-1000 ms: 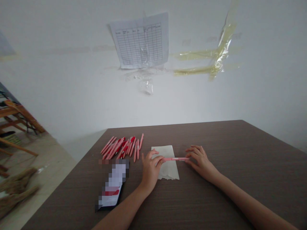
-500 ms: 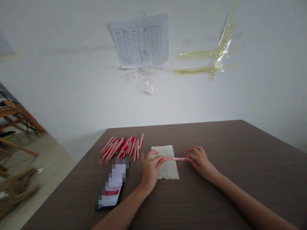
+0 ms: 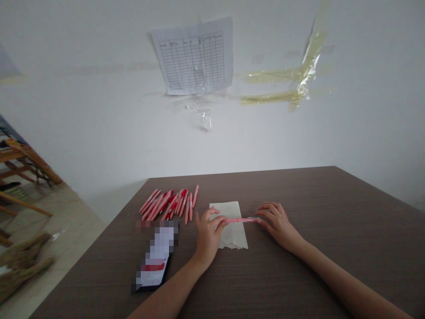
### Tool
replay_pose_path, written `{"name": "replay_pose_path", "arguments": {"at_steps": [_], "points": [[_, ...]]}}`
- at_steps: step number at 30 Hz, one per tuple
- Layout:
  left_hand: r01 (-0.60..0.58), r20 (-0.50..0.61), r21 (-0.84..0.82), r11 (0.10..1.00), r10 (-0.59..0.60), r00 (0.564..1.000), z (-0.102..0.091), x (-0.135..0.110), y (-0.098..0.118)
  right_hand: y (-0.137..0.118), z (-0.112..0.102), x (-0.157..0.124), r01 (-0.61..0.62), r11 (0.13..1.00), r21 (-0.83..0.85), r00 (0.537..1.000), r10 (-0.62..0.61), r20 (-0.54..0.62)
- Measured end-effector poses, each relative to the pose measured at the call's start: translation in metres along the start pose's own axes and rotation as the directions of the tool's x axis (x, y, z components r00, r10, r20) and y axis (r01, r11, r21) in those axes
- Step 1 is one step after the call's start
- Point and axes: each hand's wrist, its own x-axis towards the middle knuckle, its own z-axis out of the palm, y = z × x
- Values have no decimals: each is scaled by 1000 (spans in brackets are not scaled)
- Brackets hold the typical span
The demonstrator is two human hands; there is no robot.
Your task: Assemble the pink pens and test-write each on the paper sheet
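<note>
A pink pen (image 3: 244, 220) is held level above a sheet of pale paper (image 3: 232, 237). My left hand (image 3: 209, 232) pinches its left end between thumb and fingertips. At its right end, my right hand (image 3: 277, 223) closes thumb and fingers on the tip. The paper has a torn near edge and lies partly behind my left hand. Left of that hand a pile of pink and red pens (image 3: 166, 206) rests on the table.
A dark phone (image 3: 156, 257), its screen blurred, lies on the brown table (image 3: 299, 190) by my left forearm. Behind stands a white wall (image 3: 282, 137) with a taped printed table sheet (image 3: 195, 57). Wooden furniture (image 3: 29, 157) stands on the floor at left.
The pen has turned a little about its length: its white marking, visible before, now shows as a clear, shiny stretch. My right fingers have shifted very slightly; my left hand stays put.
</note>
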Motion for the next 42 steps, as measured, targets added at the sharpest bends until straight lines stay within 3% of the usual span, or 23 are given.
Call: {"name": "replay_pose_path", "arguments": {"at_steps": [14,24,32,42], "points": [[-15,-22,-21,1000,14,1000,0,1,-1,1,-2,1,46,998,49,999,-45,-20],[-27,-42,-17,999,26,999,2,1,-2,-1,-2,0,-1,1000,28,999,-1,53],[9,-4,-6,1000,-9,1000,-1,1,1,-4,-7,2,55,996,70,998,-55,-11],[8,-13,-16,1000,-8,1000,1,1,0,0,-5,3,40,992,117,998,-33,-57]]}}
